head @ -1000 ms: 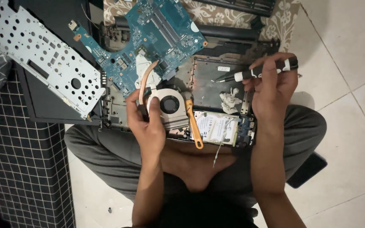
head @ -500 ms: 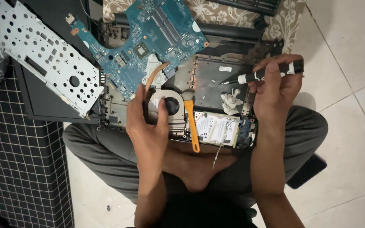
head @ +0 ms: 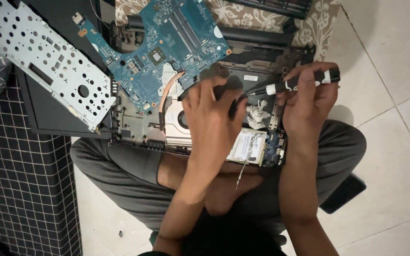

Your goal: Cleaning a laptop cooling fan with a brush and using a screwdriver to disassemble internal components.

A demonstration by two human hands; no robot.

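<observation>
Left hand [head: 213,121]: palm down over the cooling fan [head: 179,124] in the laptop base [head: 134,132], fingers spread and curled toward the middle of the chassis; cannot tell if it grips anything, fingertips hide what is under them.
Right hand [head: 309,102]: closed around a black and white screwdriver [head: 300,83], tip pointing left, down into the chassis near the left hand's fingertips.
Laptop base: open, resting across the person's crossed legs, on grey trousers [head: 119,166].
Copper heat pipe [head: 167,95]: curves from the fan up toward the motherboard.
Blue motherboard [head: 162,47]: tilted, lying over the upper left part of the base, chips face up.
Hard drive [head: 247,147]: silver, at the near edge of the base, just right of the left wrist.
Perforated metal plate [head: 43,61]: far left, on a dark laptop panel [head: 48,114], partly overlapping it.
Floor [head: 390,57]: pale tiles on the right; black grid-patterned mat [head: 24,189] on the left.
Patterned cloth [head: 243,16]: under the top of the base.
</observation>
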